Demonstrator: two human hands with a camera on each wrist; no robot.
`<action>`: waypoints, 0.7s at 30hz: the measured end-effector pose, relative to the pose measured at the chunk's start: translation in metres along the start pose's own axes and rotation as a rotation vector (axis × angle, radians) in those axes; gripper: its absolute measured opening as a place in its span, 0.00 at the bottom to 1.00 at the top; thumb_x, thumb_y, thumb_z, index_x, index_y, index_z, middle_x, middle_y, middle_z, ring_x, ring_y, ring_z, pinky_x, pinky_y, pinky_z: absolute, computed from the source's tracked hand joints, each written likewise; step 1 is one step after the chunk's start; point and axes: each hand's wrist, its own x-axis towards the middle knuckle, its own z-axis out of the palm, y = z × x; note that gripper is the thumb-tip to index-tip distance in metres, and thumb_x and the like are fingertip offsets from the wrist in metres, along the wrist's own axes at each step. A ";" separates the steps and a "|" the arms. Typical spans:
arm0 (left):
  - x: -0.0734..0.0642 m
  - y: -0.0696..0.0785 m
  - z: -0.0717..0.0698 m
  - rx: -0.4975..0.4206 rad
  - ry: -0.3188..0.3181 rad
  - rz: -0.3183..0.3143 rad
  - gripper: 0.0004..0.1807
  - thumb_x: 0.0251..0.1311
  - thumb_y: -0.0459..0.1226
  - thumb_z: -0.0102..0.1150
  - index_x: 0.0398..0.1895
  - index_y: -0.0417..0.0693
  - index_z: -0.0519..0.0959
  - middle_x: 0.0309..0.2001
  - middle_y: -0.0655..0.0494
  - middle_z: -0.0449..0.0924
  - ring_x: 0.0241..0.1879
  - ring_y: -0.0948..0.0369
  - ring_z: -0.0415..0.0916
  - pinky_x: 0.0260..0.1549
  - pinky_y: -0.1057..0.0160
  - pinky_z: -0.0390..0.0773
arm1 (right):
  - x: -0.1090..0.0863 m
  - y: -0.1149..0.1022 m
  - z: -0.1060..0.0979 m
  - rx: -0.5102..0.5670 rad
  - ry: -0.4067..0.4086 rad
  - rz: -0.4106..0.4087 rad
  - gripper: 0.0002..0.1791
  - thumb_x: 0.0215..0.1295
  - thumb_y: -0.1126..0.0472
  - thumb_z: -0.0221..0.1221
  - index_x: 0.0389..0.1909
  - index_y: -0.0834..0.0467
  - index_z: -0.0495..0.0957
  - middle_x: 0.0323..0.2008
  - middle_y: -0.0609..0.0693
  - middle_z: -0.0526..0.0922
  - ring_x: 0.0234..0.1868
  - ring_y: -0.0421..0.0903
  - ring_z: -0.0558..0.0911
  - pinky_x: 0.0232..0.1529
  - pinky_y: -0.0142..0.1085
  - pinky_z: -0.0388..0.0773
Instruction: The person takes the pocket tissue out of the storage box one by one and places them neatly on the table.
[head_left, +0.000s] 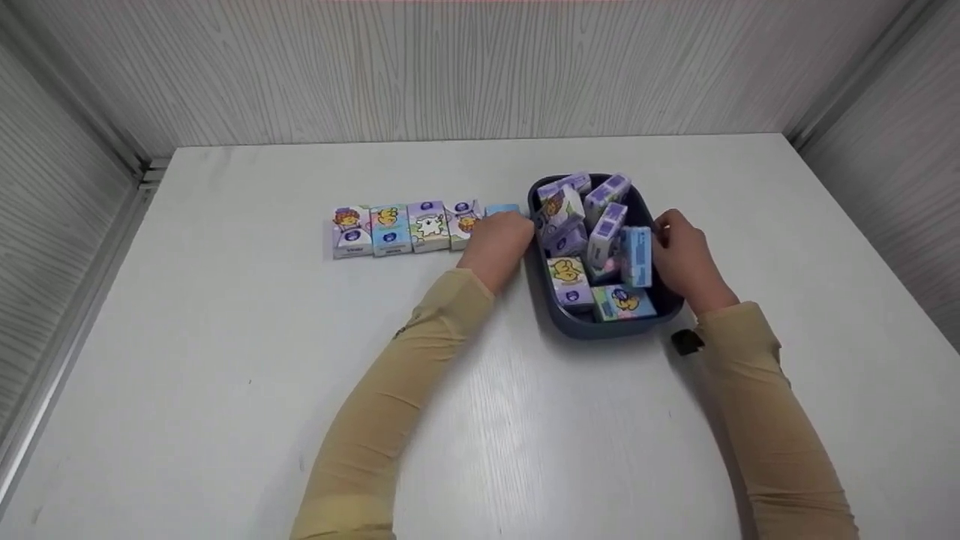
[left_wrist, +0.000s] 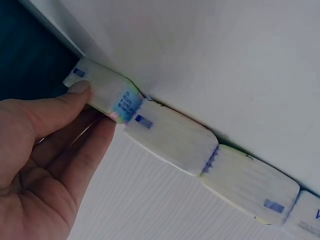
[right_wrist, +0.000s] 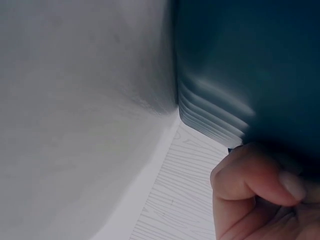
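Note:
At the right end of a row of small tissue packs, my left hand [head_left: 501,246] pinches a light-blue tissue pack [head_left: 502,209]. Its thumb and fingers grip the pack [left_wrist: 102,87] from opposite sides in the left wrist view, its end against the neighbouring pack [left_wrist: 172,137]. My right hand [head_left: 686,262] is at the right rim of a dark blue bin [head_left: 592,330], fingers curled. Beside those fingers, a blue tissue pack [head_left: 637,257] stands upright. I cannot tell whether the right hand holds that pack or the rim. In the right wrist view, the curled fingers [right_wrist: 240,175] are close to the bin wall [right_wrist: 225,55].
Several purple and blue tissue packs lie jumbled in the bin, some sticking above its rim, such as a purple one [head_left: 607,232]. The row's left end is a purple pack [head_left: 351,231]. A white table [head_left: 225,360] carries everything, with a grained panel [head_left: 450,75] behind.

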 end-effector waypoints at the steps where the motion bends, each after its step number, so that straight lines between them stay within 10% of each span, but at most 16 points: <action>1: 0.001 -0.001 0.000 -0.005 0.002 -0.005 0.13 0.61 0.23 0.51 0.39 0.42 0.84 0.37 0.47 0.83 0.37 0.51 0.80 0.36 0.54 0.79 | 0.000 0.000 0.000 -0.001 0.003 -0.002 0.15 0.74 0.58 0.43 0.48 0.68 0.64 0.36 0.62 0.73 0.35 0.54 0.71 0.37 0.46 0.68; 21: 0.007 -0.015 0.004 -0.145 0.007 -0.082 0.13 0.58 0.23 0.50 0.36 0.42 0.84 0.37 0.45 0.83 0.36 0.50 0.79 0.38 0.54 0.78 | 0.007 0.008 0.006 0.012 0.020 -0.013 0.13 0.73 0.60 0.44 0.47 0.67 0.65 0.34 0.61 0.72 0.34 0.54 0.70 0.36 0.48 0.68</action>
